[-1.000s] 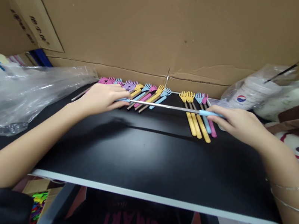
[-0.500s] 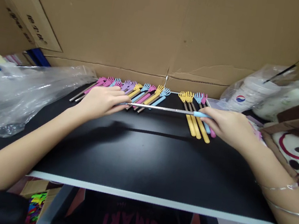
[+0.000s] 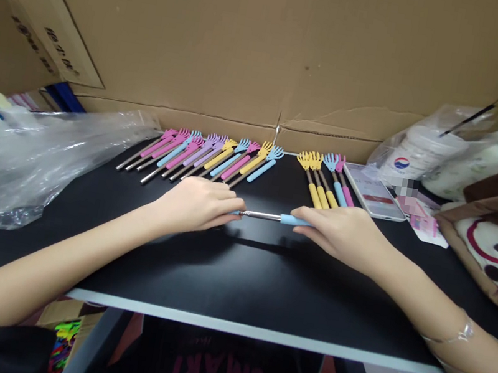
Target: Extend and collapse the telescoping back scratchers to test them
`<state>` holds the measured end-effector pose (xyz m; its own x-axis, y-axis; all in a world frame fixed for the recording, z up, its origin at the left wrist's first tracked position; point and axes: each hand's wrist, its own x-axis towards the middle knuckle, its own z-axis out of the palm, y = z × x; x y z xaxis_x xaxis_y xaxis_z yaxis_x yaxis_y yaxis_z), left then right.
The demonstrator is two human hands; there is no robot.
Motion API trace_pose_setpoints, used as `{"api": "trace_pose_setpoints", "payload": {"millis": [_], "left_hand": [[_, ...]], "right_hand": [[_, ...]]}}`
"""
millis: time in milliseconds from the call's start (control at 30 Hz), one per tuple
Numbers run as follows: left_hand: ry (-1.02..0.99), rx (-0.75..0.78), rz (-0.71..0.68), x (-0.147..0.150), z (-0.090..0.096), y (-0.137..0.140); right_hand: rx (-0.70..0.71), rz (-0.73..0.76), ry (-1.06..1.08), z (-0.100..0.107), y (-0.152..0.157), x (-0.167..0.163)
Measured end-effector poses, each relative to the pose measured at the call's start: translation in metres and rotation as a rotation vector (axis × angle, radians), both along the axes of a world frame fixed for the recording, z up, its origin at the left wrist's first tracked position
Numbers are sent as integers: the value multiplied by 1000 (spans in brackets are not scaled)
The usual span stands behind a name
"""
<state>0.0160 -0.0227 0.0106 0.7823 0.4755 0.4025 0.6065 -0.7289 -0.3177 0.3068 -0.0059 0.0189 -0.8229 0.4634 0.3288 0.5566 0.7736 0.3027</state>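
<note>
A back scratcher (image 3: 265,216) with a light blue grip and a short stretch of metal rod lies level between my hands, above the black table (image 3: 233,285). My left hand (image 3: 201,204) is closed on its head end, which the fingers mostly hide. Around the blue grip my right hand (image 3: 348,230) is closed. Behind the left hand lies a row of back scratchers (image 3: 206,158) in pink, purple, yellow and blue, grips and bare rods mixed. Beyond the right hand rests a smaller group of back scratchers (image 3: 320,182) in yellow, blue and pink.
A clear plastic bag (image 3: 40,160) spreads over the table's left side. To the right are a phone (image 3: 373,192), a pink card (image 3: 427,224), a bagged white cup (image 3: 424,154) and a brown bag (image 3: 491,206). Cardboard (image 3: 234,39) walls the back.
My hands have come closer together and nearer to me. The back scratcher's visible metal rod has become much shorter. The phone and card on the right are now uncovered.
</note>
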Motion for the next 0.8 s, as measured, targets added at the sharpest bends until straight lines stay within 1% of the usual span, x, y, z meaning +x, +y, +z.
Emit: {"api": "trace_pose_setpoints", "payload": {"millis": [100,200,300,367,400,467,533,633,733,800], "left_hand": [[-6,-21,9,-4,7,2],[-23,-36,46,-19,15,10],[-25,-7,144,-41,21,21],[-7,-10,234,-52,23,27],[9,-17,257,-55,23,29],[35,-22,255,-55,21,30],[41,-10,222,-53,17,29],[39,25,202,-50,14,28],[47,56,197,-51,14,29],[39,79,193,-50,15,28]], "right_hand": [[-20,-28,-12,6,2,4],[-91,-103,-22,17,12,20],[-198,-241,2,31,26,43],[-265,-294,18,38,32,54],[-281,-317,9,40,34,57],[-268,-360,-22,40,35,59],[-222,-380,-45,36,34,57],[-170,-346,-44,29,37,56],[-159,-310,-19,21,43,58],[-125,-286,8,17,43,55]]}}
